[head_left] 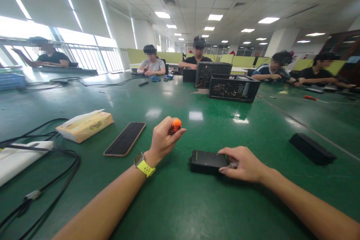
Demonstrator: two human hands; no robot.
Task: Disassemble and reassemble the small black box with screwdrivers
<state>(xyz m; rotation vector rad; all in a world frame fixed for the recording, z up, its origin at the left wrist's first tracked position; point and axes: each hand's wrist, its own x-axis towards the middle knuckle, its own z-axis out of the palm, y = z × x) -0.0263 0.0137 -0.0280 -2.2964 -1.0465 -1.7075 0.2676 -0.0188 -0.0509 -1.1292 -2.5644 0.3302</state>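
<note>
My left hand [164, 138] is closed around an orange and black screwdriver handle [177, 124]. Only the rounded handle end shows; the rest is hidden by the fingers. It is raised above the green table. My right hand [243, 165] grips the right end of a flat black rectangular box [208, 161], thumb on the near side and fingers at the far side. A small metallic connector [233, 165] shows between thumb and fingers at that end. Left of my left hand lies a phone [125, 139], dark screen up.
A tissue pack [86, 125], black cables [64, 180] and a white power strip [22, 159] lie left. A black block [312, 149] rests right. Farther back stand black computer cases [234, 88], with an orange-handled screwdriver [315, 99] to their right. Several people sit around the table [180, 202].
</note>
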